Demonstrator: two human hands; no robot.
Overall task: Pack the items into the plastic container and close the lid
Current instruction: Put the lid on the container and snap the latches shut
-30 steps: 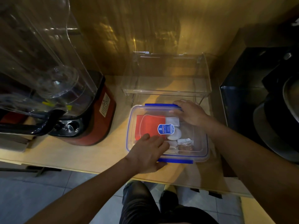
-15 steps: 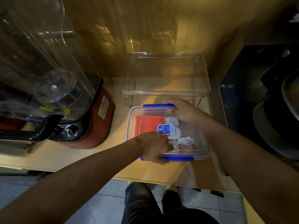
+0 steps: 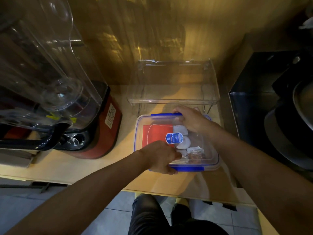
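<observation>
The pale wooden worktop (image 3: pixel 84 167) is carrying everything, and the clear rectangular plastic container (image 3: pixel 140 131) with blue trim is sitting near its front edge, so that container serves as the landmark here. Left of the container, a big red-based blender with a clear jug (image 3: pixel 94 129) is standing well apart, leaving a bare strip of worktop between them. Behind the container, a clear acrylic stand (image 3: pixel 172 92) is crowding close to its far rim, so there is little room for moving that way. To the right of the container, a dark appliance (image 3: pixel 271 116) is walling off that side.

The clear lid (image 3: pixel 208 150) is lying on the container, with a flat red packet (image 3: pixel 155 133), a white round item (image 3: pixel 184 142) and small sachets showing through it. The right hand (image 3: pixel 191 119) is pressing at the far rim beside the far blue latch (image 3: pixel 166 114), fingers curled over the edge, probably to seat the lid. The left hand (image 3: pixel 160 156) is gripping the near rim, fingers clamped on the near blue latch (image 3: pixel 191 169), apparently snapping it down. The packing seems done; the latching remains.
</observation>
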